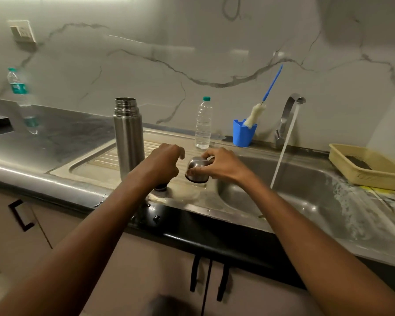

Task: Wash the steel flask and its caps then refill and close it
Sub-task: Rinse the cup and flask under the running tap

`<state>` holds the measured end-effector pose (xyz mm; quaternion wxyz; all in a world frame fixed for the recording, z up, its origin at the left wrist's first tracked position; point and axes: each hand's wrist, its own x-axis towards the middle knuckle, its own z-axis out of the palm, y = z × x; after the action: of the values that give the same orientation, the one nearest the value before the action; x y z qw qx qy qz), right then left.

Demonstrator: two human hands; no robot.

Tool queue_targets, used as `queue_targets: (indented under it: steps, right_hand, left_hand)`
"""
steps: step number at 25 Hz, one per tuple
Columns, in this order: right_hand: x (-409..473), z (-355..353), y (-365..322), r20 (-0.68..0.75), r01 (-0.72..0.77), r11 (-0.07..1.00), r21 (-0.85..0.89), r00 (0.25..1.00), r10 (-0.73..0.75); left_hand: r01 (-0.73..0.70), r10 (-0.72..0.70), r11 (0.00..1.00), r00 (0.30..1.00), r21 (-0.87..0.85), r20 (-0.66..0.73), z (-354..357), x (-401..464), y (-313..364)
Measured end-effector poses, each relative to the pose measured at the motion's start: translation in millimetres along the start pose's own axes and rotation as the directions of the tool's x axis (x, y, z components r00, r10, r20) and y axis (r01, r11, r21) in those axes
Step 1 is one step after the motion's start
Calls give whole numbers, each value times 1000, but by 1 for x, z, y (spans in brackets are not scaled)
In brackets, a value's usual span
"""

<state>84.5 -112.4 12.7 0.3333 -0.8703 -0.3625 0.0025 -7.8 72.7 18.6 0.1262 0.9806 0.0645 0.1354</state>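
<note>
I see the right hand (224, 164) with its grip clamped on the steel outer cap (197, 169), the left hand (167, 165) pinching the dark inner stopper (160, 187), both beside the uncapped steel flask (128, 135) standing on the surface (78, 137), likely for washing under the running tap (290, 115).

arms: two, bare to frame edge | sleeves: none visible | left hand (163, 164), right hand (224, 164): bare

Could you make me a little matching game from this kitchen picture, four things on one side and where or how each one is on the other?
Things:
1. flask
2. steel cap
3. brush
4. tap

States:
A. running water into the sink
B. standing in the blue cup
C. held by the right hand, open end down
D. upright on the drainboard, no cap on

Pairs: 1-D, 2-C, 3-B, 4-A
</note>
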Motion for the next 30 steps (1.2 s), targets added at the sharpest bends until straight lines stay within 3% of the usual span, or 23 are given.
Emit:
queue_targets:
  steps: [6, 13, 17, 22, 26, 30]
  right_hand:
    - [-15, 25, -12, 139, 29, 988, -149, 990, -8]
    - [-22, 15, -14, 226, 15, 995, -100, 974, 8]
    - [-19, -18, -5, 87, 35, 999, 26, 995, -37]
    - [-19, -61, 24, -12, 55, 991, 125, 998, -54]
    - [-27, -79, 66, -33, 61, 993, 101, 998, -58]
    - [-30, -99, 126, -234, -25, 999, 40, 972, 34]
  left_hand:
    - [-9, -39, 988, 950, 153, 308, -3, -12, -12]
    - [-11, -23, 986, 979, 166, 202, -8, -15, -10]
    - [0, 0, 1000, 999, 5, 40, -28, -7, 9]
    - [57, -48, 874, 998, -483, 30, -24, 23, 70]
    - [70, -90, 814, 996, -577, -7, 20, 55, 123]
    - [66, -93, 736, 996, -674, -3, 62, 91, 179]
